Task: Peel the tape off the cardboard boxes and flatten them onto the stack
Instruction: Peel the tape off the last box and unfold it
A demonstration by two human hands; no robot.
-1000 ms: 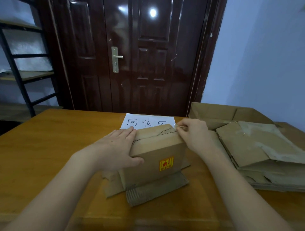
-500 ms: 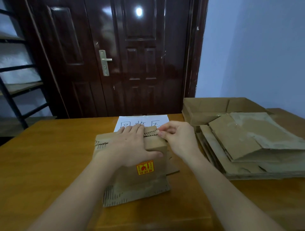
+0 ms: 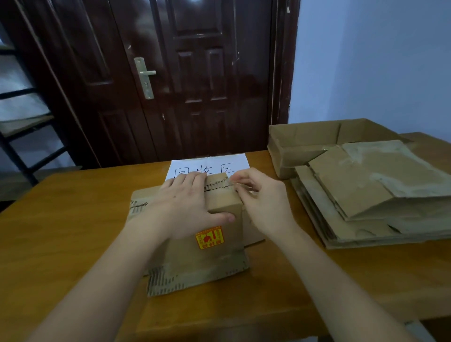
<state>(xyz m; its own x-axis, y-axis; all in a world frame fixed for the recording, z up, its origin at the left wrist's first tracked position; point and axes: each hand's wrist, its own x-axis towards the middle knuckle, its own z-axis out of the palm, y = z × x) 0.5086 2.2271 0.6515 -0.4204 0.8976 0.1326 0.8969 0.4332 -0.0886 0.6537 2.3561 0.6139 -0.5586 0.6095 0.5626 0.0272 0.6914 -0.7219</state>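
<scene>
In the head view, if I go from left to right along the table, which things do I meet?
Cardboard box with the left hand pressing on it → right hand pinching clear tape at the box's top right edge → stack of flattened cardboard.

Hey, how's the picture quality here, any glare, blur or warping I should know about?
Head view: dim and bluish overall; a bright glare spot on the glossy door at the top edge; wide-angle bending tilts the door frame and shelf outward; the right hand fingertips and the clear tape they pinch look soft; the red-yellow sticker print is unreadable.
</scene>
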